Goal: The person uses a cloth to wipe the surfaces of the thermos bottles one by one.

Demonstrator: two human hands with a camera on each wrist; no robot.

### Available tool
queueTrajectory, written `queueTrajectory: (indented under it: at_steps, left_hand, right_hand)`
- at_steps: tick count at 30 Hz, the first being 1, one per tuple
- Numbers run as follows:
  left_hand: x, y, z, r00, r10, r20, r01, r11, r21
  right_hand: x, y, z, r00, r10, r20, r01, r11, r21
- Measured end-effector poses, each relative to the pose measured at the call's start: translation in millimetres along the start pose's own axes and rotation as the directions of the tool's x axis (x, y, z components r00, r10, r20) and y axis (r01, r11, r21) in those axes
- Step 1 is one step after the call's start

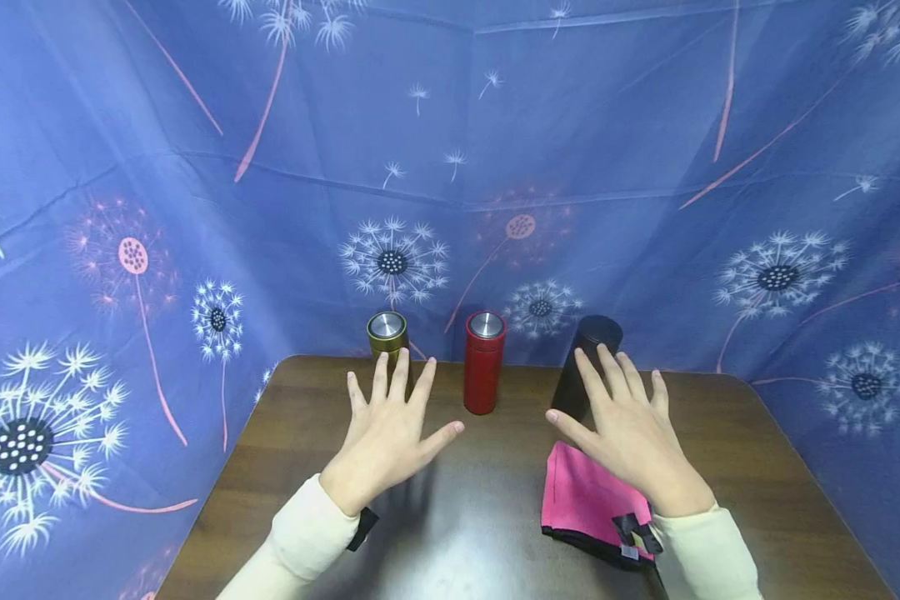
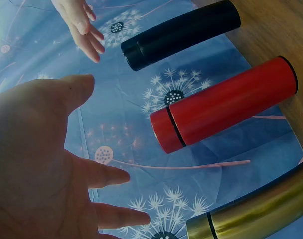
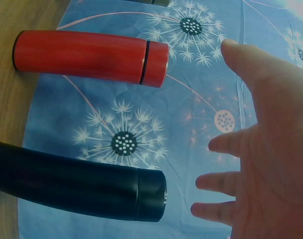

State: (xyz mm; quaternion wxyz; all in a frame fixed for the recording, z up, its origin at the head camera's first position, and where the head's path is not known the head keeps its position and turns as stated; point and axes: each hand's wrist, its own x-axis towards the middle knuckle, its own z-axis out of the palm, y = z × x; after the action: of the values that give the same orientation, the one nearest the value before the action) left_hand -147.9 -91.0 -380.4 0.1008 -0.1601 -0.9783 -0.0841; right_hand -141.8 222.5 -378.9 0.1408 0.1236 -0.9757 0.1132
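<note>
Both hands hover above the table with fingers spread and straight, holding nothing. In the head view the left hand (image 1: 385, 429) is in front of a gold-green thermos flask (image 1: 387, 332), whose lower part it hides. The right hand (image 1: 630, 425) partly covers a black thermos flask (image 1: 574, 379). Between the hands, farther back, a red thermos flask (image 1: 483, 367) stands upright with a silver lid top. A pink cloth pouch (image 1: 588, 500) with black edging lies under the right hand and wrist. The left wrist view shows the red flask (image 2: 226, 107) apart from the left hand (image 2: 37, 144).
A brown wooden table (image 1: 450, 508) carries all these things. Blue cloth (image 1: 450, 108) printed with dandelions hangs close behind the flasks and along both sides. A small black strap piece (image 1: 362, 529) shows beside the left wrist.
</note>
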Motion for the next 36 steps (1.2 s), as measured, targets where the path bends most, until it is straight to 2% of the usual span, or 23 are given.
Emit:
queueTrajectory:
  at_steps: [9,18,26,36]
  left_hand:
    - [-1.3,-1.6,-4.3,1.000,0.004,-0.004,-0.004,1.000,-0.007]
    - [-6.9,-1.8,-10.1,0.999,0.021,-0.038,-0.021,1.000,-0.006]
    - [-8.8,0.7,-13.2,0.998,0.037,-0.057,-0.037,0.999,-0.011]
    - [-9.3,-2.4,-16.8,0.998,0.025,-0.060,-0.027,0.999,-0.046]
  right_hand:
    - [-8.1,1.1,-4.0,1.000,0.009,-0.013,-0.009,1.000,-0.004]
    - [-26.9,4.3,-18.9,0.999,0.020,-0.039,-0.021,1.000,-0.015]
    - [-38.0,4.5,-32.2,0.995,-0.019,-0.099,0.014,0.999,-0.051]
    - [-47.2,6.1,-34.2,0.994,-0.044,-0.100,0.041,0.999,-0.031]
